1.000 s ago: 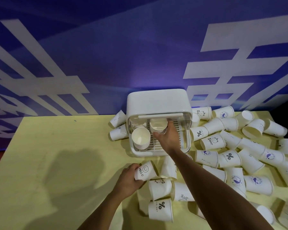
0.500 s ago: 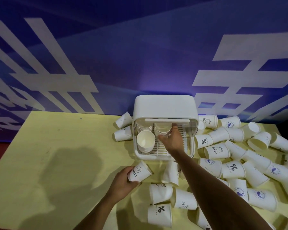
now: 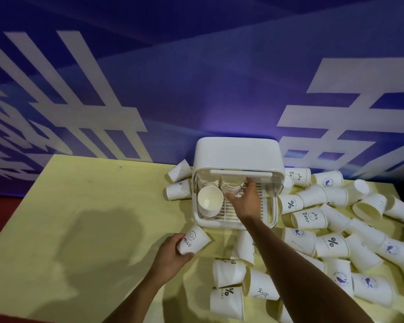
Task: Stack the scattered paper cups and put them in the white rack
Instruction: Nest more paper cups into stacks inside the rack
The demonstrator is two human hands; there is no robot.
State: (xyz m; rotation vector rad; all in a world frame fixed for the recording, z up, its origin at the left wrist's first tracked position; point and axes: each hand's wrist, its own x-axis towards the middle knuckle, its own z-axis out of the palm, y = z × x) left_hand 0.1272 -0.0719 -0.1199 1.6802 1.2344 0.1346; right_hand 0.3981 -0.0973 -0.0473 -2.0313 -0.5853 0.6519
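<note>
Where the yellow table [image 3: 79,229] lies nearest, loose cups [image 3: 229,272] rest on their sides, just right of the left hand [image 3: 173,252]. Left hand: fingers curled round a HELLO cup [image 3: 194,238], its long axis slanting up and right toward the rack; mouth end cannot be told. This hand is nearer the loose cups, so nesting likely starts here. Right hand [image 3: 246,201]: fingers spread, holding nothing, reaching into the white rack [image 3: 238,152] just beside the rear stack [image 3: 231,187]. Front stack [image 3: 209,201]: rack's left, mouth showing.
</note>
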